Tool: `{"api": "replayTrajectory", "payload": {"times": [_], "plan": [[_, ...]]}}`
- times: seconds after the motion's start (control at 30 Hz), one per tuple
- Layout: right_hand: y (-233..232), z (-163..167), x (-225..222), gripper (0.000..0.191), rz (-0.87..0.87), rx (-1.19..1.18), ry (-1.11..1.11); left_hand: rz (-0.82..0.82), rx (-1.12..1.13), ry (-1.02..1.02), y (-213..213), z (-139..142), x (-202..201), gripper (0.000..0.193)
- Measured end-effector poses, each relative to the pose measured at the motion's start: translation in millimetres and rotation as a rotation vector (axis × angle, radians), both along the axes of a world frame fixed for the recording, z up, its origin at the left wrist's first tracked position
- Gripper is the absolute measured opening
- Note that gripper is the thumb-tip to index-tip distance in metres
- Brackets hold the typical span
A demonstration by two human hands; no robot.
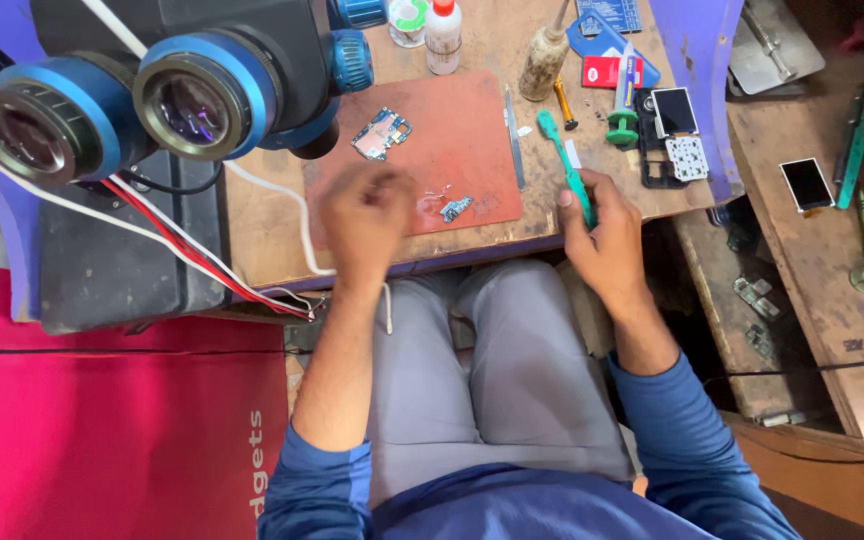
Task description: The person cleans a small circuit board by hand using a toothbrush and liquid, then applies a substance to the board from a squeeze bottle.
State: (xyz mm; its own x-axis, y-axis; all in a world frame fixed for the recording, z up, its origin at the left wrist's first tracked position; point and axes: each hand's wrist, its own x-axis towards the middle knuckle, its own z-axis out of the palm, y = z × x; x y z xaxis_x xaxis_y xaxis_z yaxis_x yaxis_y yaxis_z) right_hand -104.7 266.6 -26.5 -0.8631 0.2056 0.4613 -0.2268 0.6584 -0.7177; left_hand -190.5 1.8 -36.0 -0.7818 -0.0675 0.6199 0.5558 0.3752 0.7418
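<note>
Worn wooden bench (272, 235) fills the head view, scuffed and stained, with a second, lower wooden table (822, 250) off to the person's right. On the bench lies a reddish-brown mat (472, 140). A small blue circuit board (382, 133) rests on the mat's far left corner, and a tiny board piece (455, 208) lies near its front edge. A microscope (152, 90) with two blue-ringed eyepieces looms over the bench's left end, cables trailing below it. Beyond the mat stand a white bottle (443, 36) and a brush (544, 60); a green syringe (623, 105) and a dark phone frame (667, 140) sit to the right. The lower table carries a small screen (807, 184) and green tools.

The left hand (364, 218) hovers over the mat's front left, blurred, so whether it grips anything cannot be told. The right hand (602, 235) is at the bench's front edge, fingers closed around a green toothbrush (564, 165) whose head points away over the mat's right border. The person sits in grey trousers and blue sleeves, with a red sheet (102, 440) at the left.
</note>
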Motion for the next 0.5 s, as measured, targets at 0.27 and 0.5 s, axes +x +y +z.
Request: {"api": "replayTrajectory", "payload": {"times": [0.27,0.5], "plan": [[4.6,-10.0,-0.5,0.023,-0.019,-0.050,-0.032,0.277,0.179,0.150,-19.3,11.1,-34.4,0.026],[7.5,-12.6,-1.4,0.025,-0.013,-0.012,-0.005,0.301,0.299,0.039,-45.1,6.4,-35.9,0.025]]}}
